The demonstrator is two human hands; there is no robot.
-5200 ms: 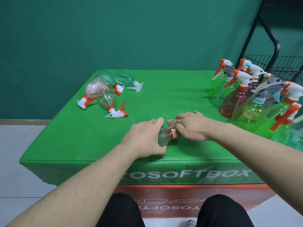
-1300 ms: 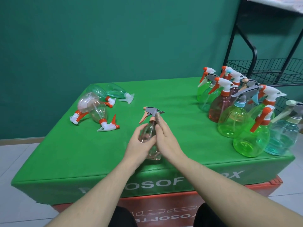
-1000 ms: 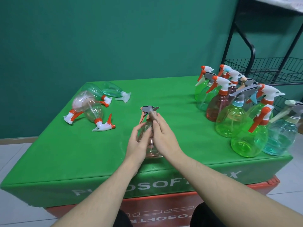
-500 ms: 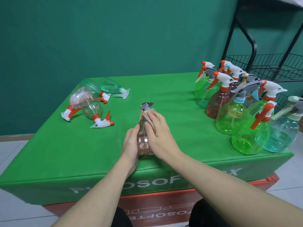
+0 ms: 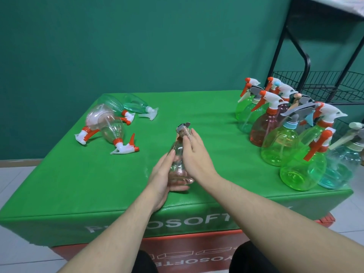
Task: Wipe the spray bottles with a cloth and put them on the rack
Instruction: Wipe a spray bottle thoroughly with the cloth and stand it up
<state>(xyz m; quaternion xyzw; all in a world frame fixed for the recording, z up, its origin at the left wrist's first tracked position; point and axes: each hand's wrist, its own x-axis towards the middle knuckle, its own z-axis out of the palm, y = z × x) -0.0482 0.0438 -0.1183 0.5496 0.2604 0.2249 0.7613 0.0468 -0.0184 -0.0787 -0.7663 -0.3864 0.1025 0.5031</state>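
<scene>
Open green table (image 5: pixel 206 115) centre, lying bottles (image 5: pixel 110 125) left, standing bottles (image 5: pixel 285 138) blocking rack (image 5: pixel 323 85)

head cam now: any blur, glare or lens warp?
Head view: soft blur on the right hand and cloth; faint highlights on the clear bottle; rack posts lean from wide-angle warp; lighting even, shadows soft.

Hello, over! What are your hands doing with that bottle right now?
Left hand holds clear bottle upright. Right hand presses cloth at its neck. Rack beyond standing bottles.
</scene>
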